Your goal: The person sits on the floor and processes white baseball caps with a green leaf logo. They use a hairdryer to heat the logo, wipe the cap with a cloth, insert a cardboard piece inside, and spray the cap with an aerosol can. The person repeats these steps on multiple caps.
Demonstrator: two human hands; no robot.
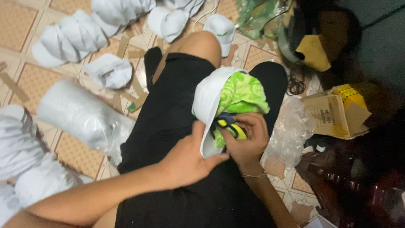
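As both hands [219,147] grip — white cap [206,101].

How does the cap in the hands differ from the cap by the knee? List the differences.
The held cap lies in the lap, gripped by the left hand and right hand, with green lining showing. The cap by the knee lies on the floor, untouched, showing its white outside with a small green mark. Both are white.

The white cap [207,101] sat upside down on the lap, its bright green patterned lining [242,95] bulging out of the crown. A small yellow-and-black tool [230,126] lay against the lower edge of the lining, just beside the cap's brim.
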